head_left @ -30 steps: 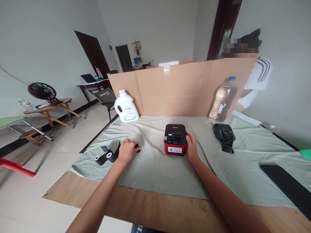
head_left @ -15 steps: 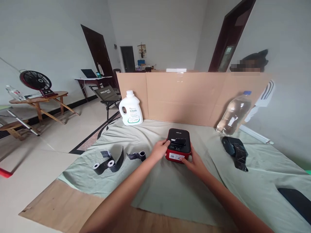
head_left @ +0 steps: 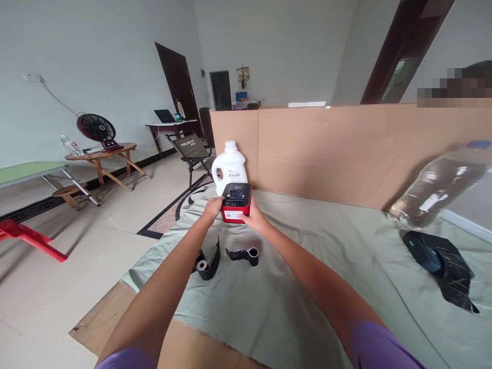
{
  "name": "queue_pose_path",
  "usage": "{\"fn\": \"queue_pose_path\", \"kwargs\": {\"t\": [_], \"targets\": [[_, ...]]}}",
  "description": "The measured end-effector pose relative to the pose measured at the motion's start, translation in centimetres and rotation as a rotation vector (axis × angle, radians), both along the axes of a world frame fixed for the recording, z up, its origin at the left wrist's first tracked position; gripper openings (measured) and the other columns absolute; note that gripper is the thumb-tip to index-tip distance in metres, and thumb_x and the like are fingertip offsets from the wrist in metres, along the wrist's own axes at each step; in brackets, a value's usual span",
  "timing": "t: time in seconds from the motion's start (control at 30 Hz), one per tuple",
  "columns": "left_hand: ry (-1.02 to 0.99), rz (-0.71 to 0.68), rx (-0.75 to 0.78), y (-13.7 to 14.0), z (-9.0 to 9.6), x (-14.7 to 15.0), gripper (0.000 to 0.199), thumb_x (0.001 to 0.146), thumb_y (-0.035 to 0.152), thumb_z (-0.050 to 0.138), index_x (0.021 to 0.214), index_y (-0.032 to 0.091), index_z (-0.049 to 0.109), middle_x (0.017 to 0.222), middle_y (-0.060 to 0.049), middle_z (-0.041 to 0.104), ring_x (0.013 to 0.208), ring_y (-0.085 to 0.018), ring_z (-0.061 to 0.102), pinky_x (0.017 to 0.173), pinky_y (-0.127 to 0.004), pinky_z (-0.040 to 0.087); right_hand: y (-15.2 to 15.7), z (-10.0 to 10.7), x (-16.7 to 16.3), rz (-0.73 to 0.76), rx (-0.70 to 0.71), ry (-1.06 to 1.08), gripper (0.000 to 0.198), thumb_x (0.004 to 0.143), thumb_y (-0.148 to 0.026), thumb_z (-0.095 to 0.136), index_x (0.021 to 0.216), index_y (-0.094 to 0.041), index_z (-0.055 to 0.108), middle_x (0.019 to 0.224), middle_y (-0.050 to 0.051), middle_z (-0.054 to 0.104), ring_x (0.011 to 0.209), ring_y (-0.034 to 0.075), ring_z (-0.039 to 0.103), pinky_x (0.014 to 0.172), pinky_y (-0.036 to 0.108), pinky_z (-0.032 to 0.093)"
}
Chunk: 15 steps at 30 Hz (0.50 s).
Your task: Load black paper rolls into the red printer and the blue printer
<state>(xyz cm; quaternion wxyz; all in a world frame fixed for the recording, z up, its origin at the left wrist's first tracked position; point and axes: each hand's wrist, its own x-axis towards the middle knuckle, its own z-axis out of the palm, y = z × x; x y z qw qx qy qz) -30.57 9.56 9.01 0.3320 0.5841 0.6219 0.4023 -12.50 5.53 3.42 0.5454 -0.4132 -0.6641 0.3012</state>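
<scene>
Between my two hands is a small red and black thermal printer (head_left: 232, 204), with a dark strip of paper showing at the slot on top and a white barcode sticker on its front. My left hand (head_left: 213, 208) is closed on its left side. My right hand (head_left: 255, 218) grips the right side, its thumb over the lower front edge. Right behind the printer stands a white detergent jug (head_left: 231, 165), its lower part partly covered. Nearer me on the cloth lie black paper rolls (head_left: 252, 256), partly unwound; my left forearm hides some of them.
A cardboard panel (head_left: 319, 159) stands along the back of the cloth-covered table (head_left: 307, 302). To the right are a big clear bottle (head_left: 434, 189), tilted, and a dark device (head_left: 423, 251) with a black strip. A folding chair (head_left: 192, 147) and fan (head_left: 96, 128) are at left.
Both hands have carried the printer left and away from me, from the middle of the cloth to just before the detergent jug. The view has turned rightward stuff out of frame.
</scene>
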Motion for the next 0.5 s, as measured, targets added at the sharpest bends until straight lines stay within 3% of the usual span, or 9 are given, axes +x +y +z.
{"fn": "queue_pose_path", "kwargs": {"t": [0.2, 0.33, 0.4, 0.5], "targets": [[-0.089, 0.063, -0.112, 1.2, -1.8, -0.5, 0.024, 0.084, 0.033, 0.055, 0.074, 0.015, 0.068, 0.066, -0.01, 0.07, 0.069, -0.024, 0.066, 0.062, -0.031, 0.049, 1.6, -1.7, -0.7, -0.009, -0.043, -0.082, 0.088, 0.074, -0.027, 0.078, 0.151, -0.022, 0.036, 0.14, 0.013, 0.057, 0.133, 0.034, 0.051, 0.114, 0.055, 0.04], [-0.095, 0.108, -0.067, 0.5, -1.3, -0.4, 0.021, 0.083, 0.029, 0.056, 0.077, 0.015, 0.069, 0.071, -0.01, 0.071, 0.078, -0.026, 0.067, 0.069, -0.033, 0.051, 0.1, -1.8, -0.1, -0.065, -0.124, -0.152, 0.084, 0.079, -0.03, 0.073, 0.153, -0.022, 0.034, 0.149, 0.014, 0.05, 0.14, 0.035, 0.046, 0.116, 0.056, 0.036], [-0.092, 0.133, 0.024, -0.9, -0.4, -0.1, 0.021, 0.084, 0.026, 0.053, 0.088, 0.016, 0.07, 0.088, -0.01, 0.074, 0.095, -0.026, 0.067, 0.081, -0.033, 0.051, -2.4, -1.7, 1.9, -0.096, -0.119, -0.212, 0.079, 0.082, -0.034, 0.069, 0.153, -0.023, 0.036, 0.153, 0.013, 0.046, 0.144, 0.034, 0.041, 0.118, 0.055, 0.034], [-0.155, 0.219, 0.414, -5.3, 0.5, 2.2, 0.027, 0.089, 0.024, 0.046, 0.102, 0.017, 0.068, 0.111, -0.009, 0.071, 0.109, -0.022, 0.063, 0.097, -0.033, 0.047, -8.4, -1.7, 8.6, -0.167, -0.028, -0.377, 0.068, 0.087, -0.038, 0.062, 0.15, -0.025, 0.042, 0.152, 0.011, 0.048, 0.143, 0.03, 0.042, 0.118, 0.052, 0.034]]}}
